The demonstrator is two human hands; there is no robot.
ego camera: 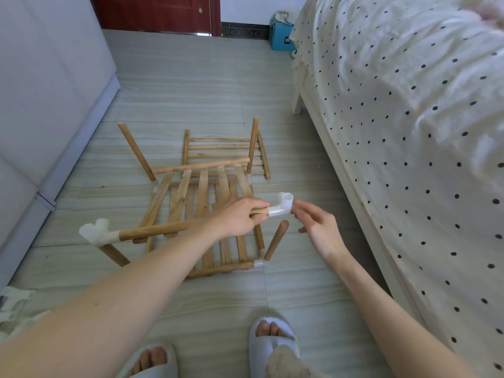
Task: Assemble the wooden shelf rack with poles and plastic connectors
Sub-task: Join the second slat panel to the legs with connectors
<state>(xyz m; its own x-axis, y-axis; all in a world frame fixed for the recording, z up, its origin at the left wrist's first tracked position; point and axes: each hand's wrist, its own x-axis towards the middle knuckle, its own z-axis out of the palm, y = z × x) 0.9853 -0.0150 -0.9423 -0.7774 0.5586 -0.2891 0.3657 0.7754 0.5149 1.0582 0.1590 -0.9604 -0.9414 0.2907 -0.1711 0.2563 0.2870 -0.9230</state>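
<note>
Here, left hand (240, 216) grips a pole (152, 231) by its white connector (281, 208), right hand (316, 227) loose, fingertips maybe touching it.

We see bare, matt light wood in the poles (152, 231) and the slatted shelf (203, 197), its grain showing. The connectors (281, 208) are white, translucent plastic, smooth with a slight sheen. The floor (191, 85) is smooth tile with a streaked pattern. The bedspread (395, 110) is soft, matt cream cloth with dark dots.
</note>
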